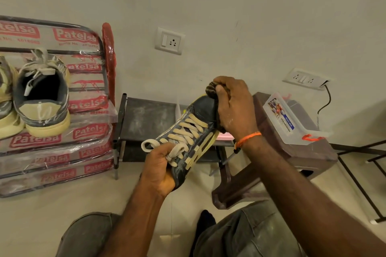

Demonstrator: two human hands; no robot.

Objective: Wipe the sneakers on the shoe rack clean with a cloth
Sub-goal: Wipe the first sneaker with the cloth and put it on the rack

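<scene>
A dark grey sneaker with beige laces and a yellow sole is held up in the middle of the view, toe pointing up and away. My left hand grips its heel end and the loose lace ends. My right hand is closed on a dark striped cloth pressed against the toe. Two more sneakers, grey and pale yellow, stand on the plastic-wrapped shoe rack at the left. One of them is cut off by the frame edge.
A small dark rack stands behind the held shoe. A brown plastic stool at the right carries a clear box. Wall sockets and a cable are on the wall. Black metal legs stand far right. My knees fill the bottom.
</scene>
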